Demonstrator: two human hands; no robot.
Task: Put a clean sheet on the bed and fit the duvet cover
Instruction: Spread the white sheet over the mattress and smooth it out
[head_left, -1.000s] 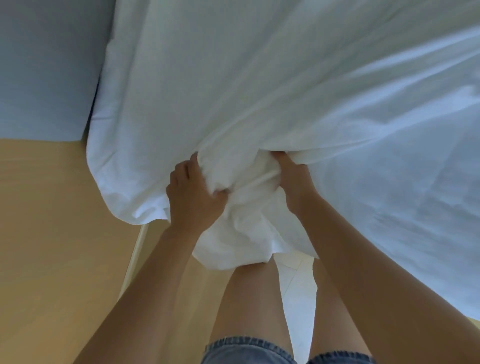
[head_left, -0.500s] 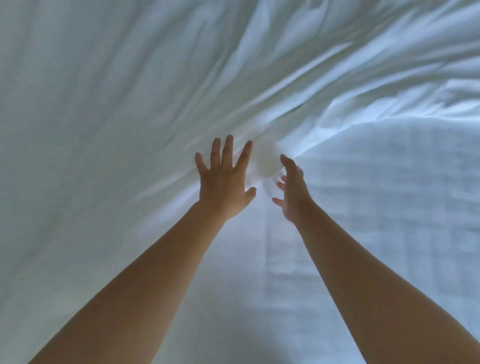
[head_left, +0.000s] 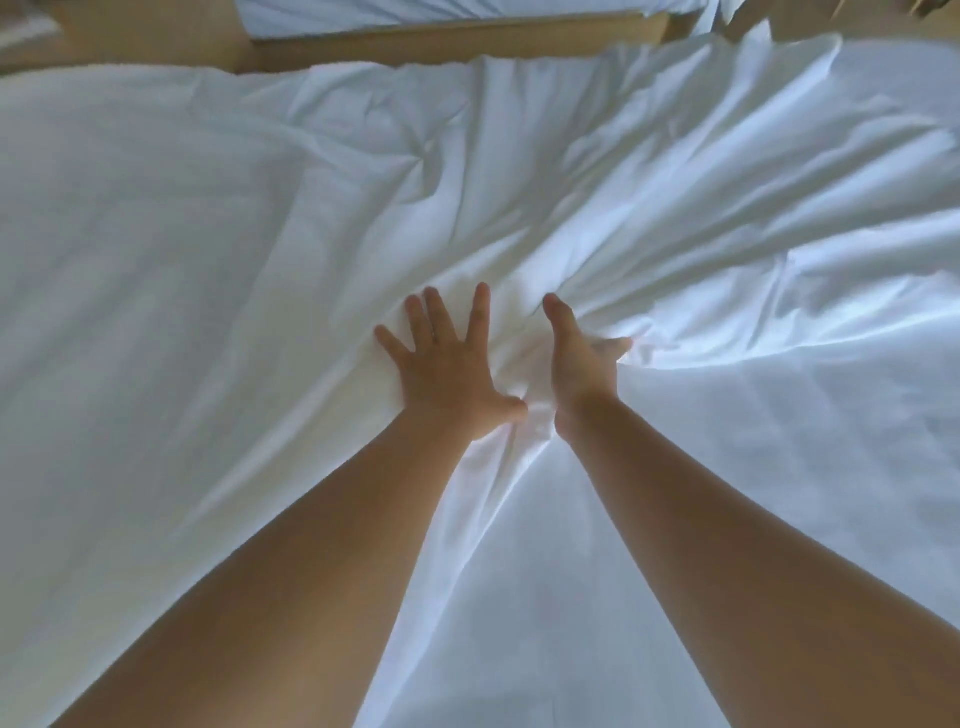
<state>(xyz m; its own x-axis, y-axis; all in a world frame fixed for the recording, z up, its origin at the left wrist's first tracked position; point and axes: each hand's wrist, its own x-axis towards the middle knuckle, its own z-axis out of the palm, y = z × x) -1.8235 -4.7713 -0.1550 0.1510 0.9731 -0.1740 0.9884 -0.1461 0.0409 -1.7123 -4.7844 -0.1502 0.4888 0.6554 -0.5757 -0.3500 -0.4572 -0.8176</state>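
The white sheet (head_left: 208, 270) lies spread and creased across the bed, its folds gathering between the hands. The left hand (head_left: 447, 374) presses flat on it, fingers splayed and released. The right hand (head_left: 582, 358), edge-on, seems likewise released, its fingers (head_left: 618, 344) pushing into the folds.
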